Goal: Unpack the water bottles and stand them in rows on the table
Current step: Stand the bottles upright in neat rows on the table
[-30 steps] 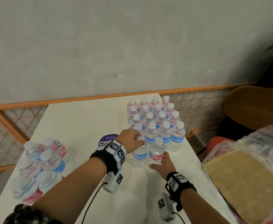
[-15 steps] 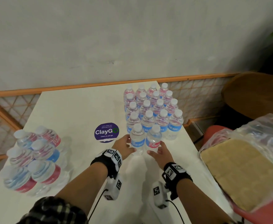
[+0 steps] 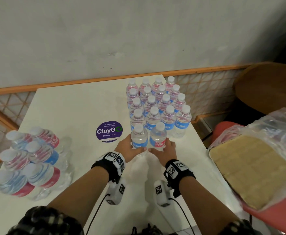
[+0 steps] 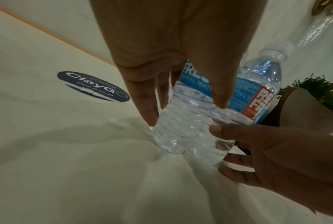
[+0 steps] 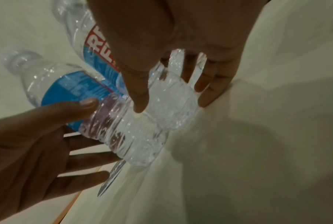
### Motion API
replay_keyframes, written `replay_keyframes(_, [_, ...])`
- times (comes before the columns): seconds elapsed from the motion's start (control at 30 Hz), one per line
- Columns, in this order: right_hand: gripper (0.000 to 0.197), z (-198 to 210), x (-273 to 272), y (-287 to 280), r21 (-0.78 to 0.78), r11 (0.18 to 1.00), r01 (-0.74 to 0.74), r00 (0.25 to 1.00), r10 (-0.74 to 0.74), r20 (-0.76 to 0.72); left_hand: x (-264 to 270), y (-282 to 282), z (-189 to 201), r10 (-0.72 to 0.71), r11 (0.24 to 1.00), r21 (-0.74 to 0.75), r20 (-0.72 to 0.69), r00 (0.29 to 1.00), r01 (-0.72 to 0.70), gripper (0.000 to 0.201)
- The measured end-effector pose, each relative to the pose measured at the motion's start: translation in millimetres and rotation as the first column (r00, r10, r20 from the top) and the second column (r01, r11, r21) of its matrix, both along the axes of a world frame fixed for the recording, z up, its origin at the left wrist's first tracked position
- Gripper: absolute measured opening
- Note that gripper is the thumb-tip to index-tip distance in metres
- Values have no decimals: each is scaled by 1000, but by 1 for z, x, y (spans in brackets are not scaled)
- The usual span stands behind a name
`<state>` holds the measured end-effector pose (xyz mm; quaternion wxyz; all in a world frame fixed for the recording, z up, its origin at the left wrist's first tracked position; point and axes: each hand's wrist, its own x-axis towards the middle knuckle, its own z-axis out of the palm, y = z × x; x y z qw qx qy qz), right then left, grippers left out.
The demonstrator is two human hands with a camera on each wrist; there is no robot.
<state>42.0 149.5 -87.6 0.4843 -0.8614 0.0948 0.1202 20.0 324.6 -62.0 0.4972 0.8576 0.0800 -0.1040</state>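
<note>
White table [image 3: 74,109] against grey wall [image 3: 105,39], each hand's fingers [image 4: 148,106] around one upright bottle [image 3: 139,138].

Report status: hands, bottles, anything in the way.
Left hand grips the left front bottle; right hand grips the right front bottle. Both upright on the table, nearest the standing rows. Wrapped pack waits left. Nothing in the way.
</note>
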Motion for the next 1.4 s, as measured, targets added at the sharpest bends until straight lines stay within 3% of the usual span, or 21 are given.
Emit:
replay_keyframes(0.1, [67, 5, -2, -11, 110, 986, -126, 992, 127, 0, 0, 2, -3, 16, 999, 47, -7, 1000, -16, 65])
replay_keyframes(0.27, [83, 7, -12, -12, 301, 947, -113, 994, 108, 31, 0, 3, -9, 57, 994, 97, -49, 997, -52, 65])
replay_keyframes(0.37, [86, 4, -8, 1, 177, 982, -65, 995, 50, 85, 0, 3, -13, 44, 986, 165, -108, 993, -25, 74])
replay_keyframes(0.47, [75, 1, -4, 4, 72, 996, -58, 996, 52, 76, 2, 6, -14, 28, 982, 189, -129, 991, -3, 71])
replay_keyframes(0.57, [66, 5, -6, -7, 110, 988, -110, 992, 101, 81, 4, 9, -15, 1, 979, 204, -146, 989, 30, 72])
replay_keyframes(0.67, [74, 2, -8, -19, 160, 976, -146, 989, 140, 46, 2, 9, -16, -5, 980, 196, -143, 990, 34, 72])
replay_keyframes(0.77, [72, -6, -10, -15, 233, 967, -105, 994, 103, 22, 1, 9, -18, 14, 980, 199, -125, 992, 12, 68])
replay_keyframes(0.93, [76, -18, -6, -4, 154, 988, -27, 998, 19, 56, 8, 11, -18, -71, 975, 198, -133, 989, 97, 63])
replay_keyframes(1.0, [64, -18, -7, -5, 193, 981, 8, 1000, -11, 14, 6, 10, -22, -36, 981, 186, -127, 991, 60, 63])
replay_keyframes(1.1, [57, -15, -11, -10, 204, 977, -59, 998, 53, 37, 2, 6, -25, -16, 988, 150, -97, 995, 30, 63])
replay_keyframes(1.23, [67, -15, -16, -10, 211, 975, -66, 998, 60, 35, -5, -1, -28, 57, 993, 104, -52, 997, -51, 60])
replay_keyframes(1.4, [65, -11, -17, -10, 207, 978, -19, 999, 13, 31, -9, -15, -28, 127, 989, 83, -9, 992, -126, 47])
